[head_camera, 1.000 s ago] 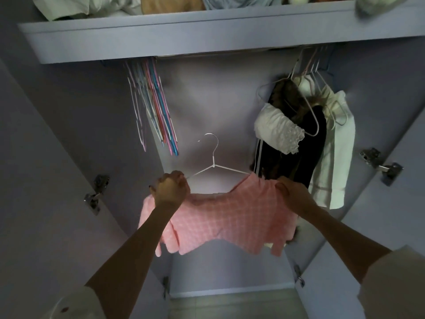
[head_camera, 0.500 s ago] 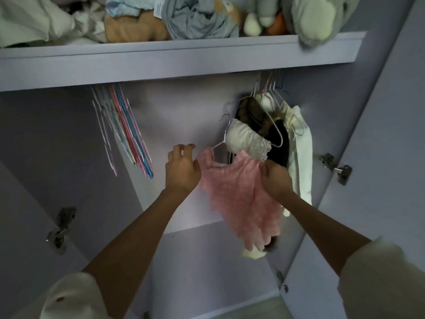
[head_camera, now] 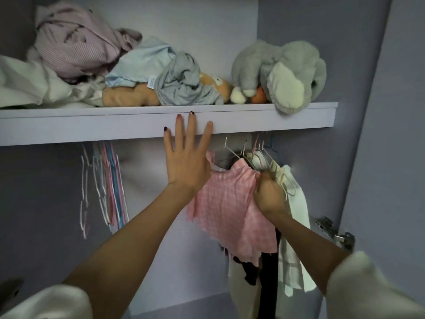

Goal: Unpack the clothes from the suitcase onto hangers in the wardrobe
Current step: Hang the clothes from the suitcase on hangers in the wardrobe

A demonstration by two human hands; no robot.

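1. The left hand [head_camera: 187,164] is spread wide, fingers straight and fanned, holding nothing. Its fingertips [head_camera: 192,116] lie against the front edge of the wardrobe shelf [head_camera: 92,127]; whether the palm touches anything cannot be told.
2. The right hand [head_camera: 270,194] has a closed grip: fingers curled into a fist round the right-hand side of the pink checked top [head_camera: 226,203], bunching the cloth there. A wire hanger [head_camera: 287,187] loops out beside the knuckles; whether the fingers also catch it cannot be told.
3. The pink checked top hangs below the shelf, right of the wardrobe's middle, between the two hands. Its upper edge is near the hanger hooks [head_camera: 243,148] under the shelf; which hook carries it is hidden.
4. Just behind and right of it hang a cream garment [head_camera: 296,238] and a dark garment [head_camera: 268,268], crowding against it.
5. A bunch of bare coloured hangers [head_camera: 110,187] hangs well apart to the left.
6. On the shelf lie crumpled clothes [head_camera: 76,49], a grey plush elephant [head_camera: 278,72] and a tan soft toy [head_camera: 128,96].
7. The top's long axis runs downward, slanting towards the lower right, hem lowest.
8. A door hinge [head_camera: 335,231] shows at the right.
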